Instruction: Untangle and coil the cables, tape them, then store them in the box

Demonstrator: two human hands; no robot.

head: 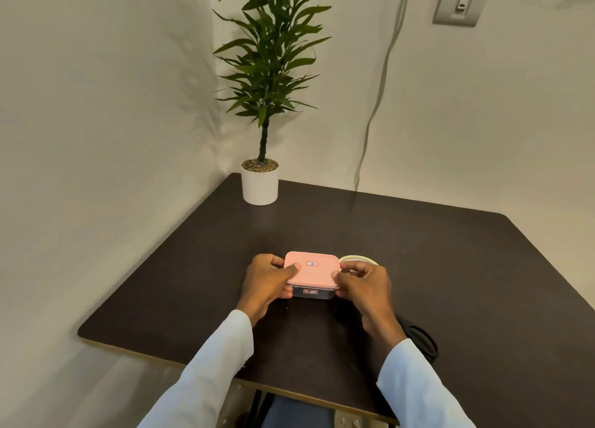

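Observation:
A small box with a pink lid sits on the dark table, lid closed. My left hand grips its left side, thumb on the lid. On the right side, my right hand holds the box, thumb on the lid's edge. A roll of pale tape lies just behind my right hand, partly hidden. A dark coiled cable lies on the table by my right wrist, partly covered by the sleeve. The box's contents are hidden.
A potted plant in a white pot stands at the table's far left corner against the wall. A grey cord hangs down the wall behind the table. The table's front edge runs near my forearms.

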